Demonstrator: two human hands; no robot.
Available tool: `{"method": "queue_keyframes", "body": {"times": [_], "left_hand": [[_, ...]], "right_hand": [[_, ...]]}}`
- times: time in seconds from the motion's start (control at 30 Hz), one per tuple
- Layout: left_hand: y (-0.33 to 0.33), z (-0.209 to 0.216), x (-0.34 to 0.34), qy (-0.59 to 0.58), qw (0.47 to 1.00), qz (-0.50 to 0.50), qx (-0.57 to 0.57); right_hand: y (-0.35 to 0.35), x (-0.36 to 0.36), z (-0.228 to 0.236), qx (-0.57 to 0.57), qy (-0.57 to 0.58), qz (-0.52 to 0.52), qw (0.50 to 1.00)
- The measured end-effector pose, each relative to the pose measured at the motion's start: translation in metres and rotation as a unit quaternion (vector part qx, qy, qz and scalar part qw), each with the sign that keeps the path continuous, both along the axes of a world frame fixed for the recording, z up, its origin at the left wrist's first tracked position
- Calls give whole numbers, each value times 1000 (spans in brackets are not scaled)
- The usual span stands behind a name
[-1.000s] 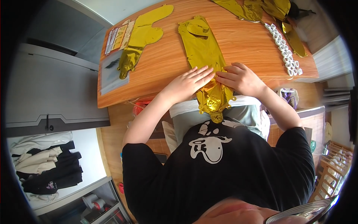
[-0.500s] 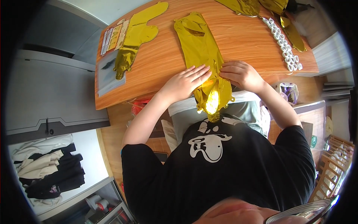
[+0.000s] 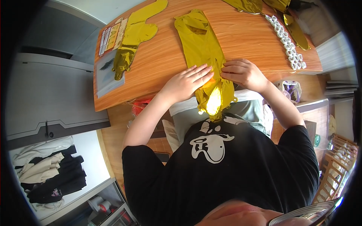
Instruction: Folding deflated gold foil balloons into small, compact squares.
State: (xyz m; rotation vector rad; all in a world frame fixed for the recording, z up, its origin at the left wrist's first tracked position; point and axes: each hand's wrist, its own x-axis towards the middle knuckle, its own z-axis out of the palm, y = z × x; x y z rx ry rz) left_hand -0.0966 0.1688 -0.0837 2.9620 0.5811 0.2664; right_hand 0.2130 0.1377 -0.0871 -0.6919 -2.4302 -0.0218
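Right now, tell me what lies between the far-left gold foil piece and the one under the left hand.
In the head view, wood-grain tabletop separates the far-left foil piece from the middle foil piece under the left hand.

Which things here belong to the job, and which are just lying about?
Likely job:
gold foil piece, left hand flat on it, right hand at its edge
second gold foil piece at left
white rings

Likely lying about:
clothes
red item below table

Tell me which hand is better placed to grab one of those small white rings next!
Probably the right hand: it is nearer the small white rings, which lie on its side. The left hand rests on the shiny gold foil sheet, farther away.
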Motion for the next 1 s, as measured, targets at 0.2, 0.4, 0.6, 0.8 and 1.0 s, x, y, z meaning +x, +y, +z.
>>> {"method": "queue_keyframes", "body": {"times": [0.2,0.4,0.6,0.8,1.0], "left_hand": [[0,1,0,6,1000,-5,-4],[0,-1,0,-4,1000,-1,-7],[0,-2,-1,1,1000,-2,-7],[1,-1,-1,-6,1000,-6,-20],[2,2,0,9,1000,-12,-5]], "right_hand": [[-1,-1,2,3,-9,-8,1000],[-6,-8,9,3,-22,-41,999],[-5,-14,5,38,-50,-14,998],[-4,-13,0,30,-36,-1,999],[-12,-7,0,43,1,-54,998]]}}
